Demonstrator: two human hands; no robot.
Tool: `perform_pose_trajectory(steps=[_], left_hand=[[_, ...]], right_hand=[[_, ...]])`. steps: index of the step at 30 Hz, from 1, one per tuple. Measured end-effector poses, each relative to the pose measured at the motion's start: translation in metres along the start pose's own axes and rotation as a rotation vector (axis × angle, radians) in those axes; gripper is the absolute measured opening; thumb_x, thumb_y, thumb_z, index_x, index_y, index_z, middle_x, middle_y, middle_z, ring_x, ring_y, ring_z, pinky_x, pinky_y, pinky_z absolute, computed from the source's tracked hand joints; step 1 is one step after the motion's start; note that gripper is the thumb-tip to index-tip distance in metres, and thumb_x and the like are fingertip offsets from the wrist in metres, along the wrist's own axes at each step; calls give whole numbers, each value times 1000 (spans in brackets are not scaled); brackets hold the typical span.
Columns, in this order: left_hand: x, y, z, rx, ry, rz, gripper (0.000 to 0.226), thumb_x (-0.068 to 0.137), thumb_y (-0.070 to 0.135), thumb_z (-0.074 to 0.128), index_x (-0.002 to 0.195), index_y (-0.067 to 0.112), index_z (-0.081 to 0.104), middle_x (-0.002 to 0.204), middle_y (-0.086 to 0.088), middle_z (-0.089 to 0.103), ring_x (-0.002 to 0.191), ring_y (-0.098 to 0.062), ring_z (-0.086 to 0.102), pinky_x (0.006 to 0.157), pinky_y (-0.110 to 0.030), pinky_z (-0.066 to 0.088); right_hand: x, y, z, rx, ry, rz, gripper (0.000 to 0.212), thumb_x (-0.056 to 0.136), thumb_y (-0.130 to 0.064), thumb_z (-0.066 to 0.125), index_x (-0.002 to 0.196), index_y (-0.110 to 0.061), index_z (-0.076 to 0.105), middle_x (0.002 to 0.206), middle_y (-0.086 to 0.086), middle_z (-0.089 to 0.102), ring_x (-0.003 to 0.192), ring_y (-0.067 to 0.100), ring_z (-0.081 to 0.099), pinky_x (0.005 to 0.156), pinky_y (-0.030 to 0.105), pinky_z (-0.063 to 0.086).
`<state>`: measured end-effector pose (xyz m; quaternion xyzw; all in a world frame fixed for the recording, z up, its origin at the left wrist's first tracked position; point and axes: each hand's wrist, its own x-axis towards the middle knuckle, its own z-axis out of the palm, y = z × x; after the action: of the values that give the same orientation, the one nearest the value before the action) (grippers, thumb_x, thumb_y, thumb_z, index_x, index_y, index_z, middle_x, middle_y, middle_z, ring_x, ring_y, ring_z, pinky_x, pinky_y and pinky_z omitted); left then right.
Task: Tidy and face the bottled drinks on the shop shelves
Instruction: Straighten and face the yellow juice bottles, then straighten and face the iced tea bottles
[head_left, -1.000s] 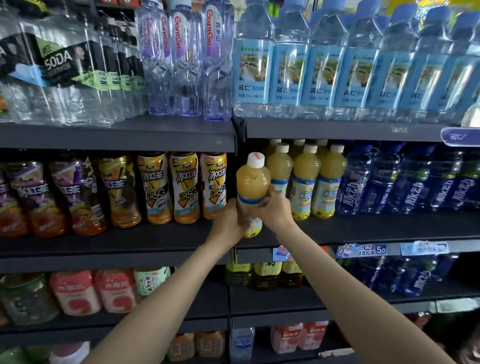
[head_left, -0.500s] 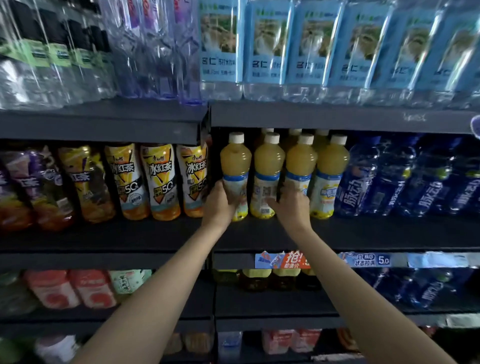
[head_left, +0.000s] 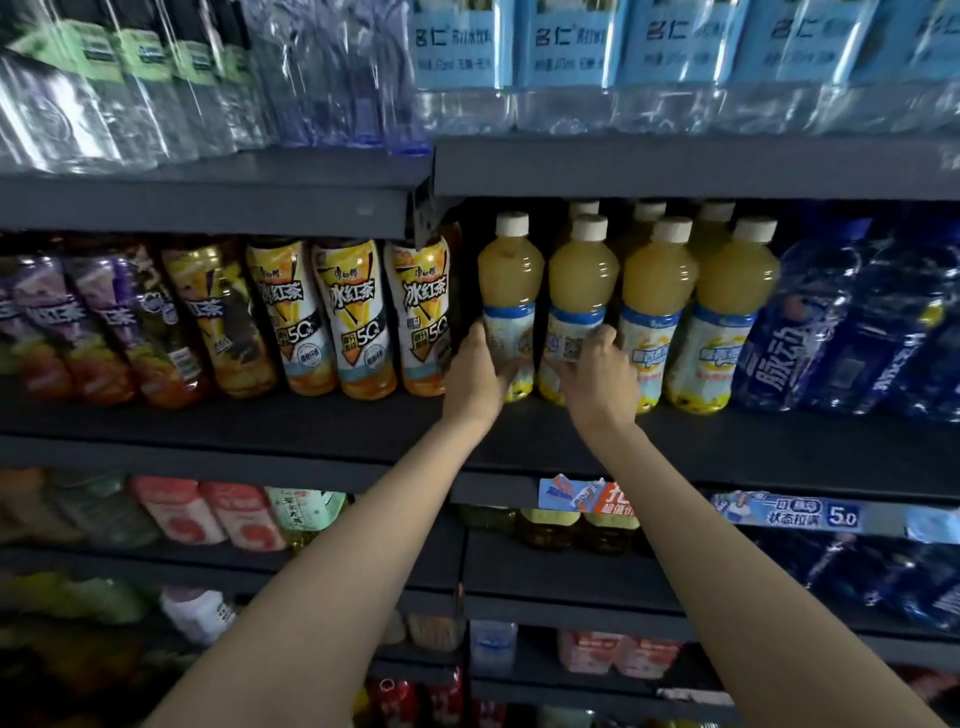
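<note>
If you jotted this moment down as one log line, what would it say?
step: facing juice bottles | left hand: holds first juice bottle | right hand: holds second juice bottle | both upright on shelf

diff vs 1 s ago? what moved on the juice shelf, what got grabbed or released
The leftmost yellow juice bottle, held out in front of the shelf by both hands a second ago, now stands at the left end of the front row. The left hand still holds its lower part. The right hand let go and shifted right to the second juice bottle, fingers on its label. The iced tea bottles and blue bottles are unchanged.
</note>
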<state>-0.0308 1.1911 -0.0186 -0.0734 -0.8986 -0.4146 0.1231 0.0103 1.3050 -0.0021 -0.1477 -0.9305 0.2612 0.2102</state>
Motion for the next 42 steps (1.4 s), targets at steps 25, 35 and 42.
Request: perform_pose_trajectory(steps=[25, 35, 42], left_hand=[[-48, -120, -142, -46, 179, 103, 33, 89, 5, 54, 121, 8, 46, 119, -4, 53, 106, -17, 52, 77, -13, 34], [-63, -129, -185, -138, -201, 189, 50, 91, 17, 57, 135, 12, 34, 125, -6, 51, 112, -20, 51, 85, -27, 40], [-78, -129, -233, -850, -688, -181, 39, 86, 30, 61, 121, 14, 54, 114, -7, 64, 113, -23, 59, 98, -38, 47]], right_hand=[[-13, -129, 78, 356, -65, -9, 52, 85, -29, 69, 116, 1, 39, 120, 20, 52, 110, 36, 52, 79, 41, 42], [-99, -158, 53, 284, 131, 159, 60, 78, -29, 76, 117, -2, 39, 114, 17, 56, 102, 35, 56, 71, 38, 43], [-150, -193, 12, 1067, -253, 278, 27, 80, -16, 74, 102, -8, 60, 106, 14, 70, 97, 34, 66, 88, 43, 54]])
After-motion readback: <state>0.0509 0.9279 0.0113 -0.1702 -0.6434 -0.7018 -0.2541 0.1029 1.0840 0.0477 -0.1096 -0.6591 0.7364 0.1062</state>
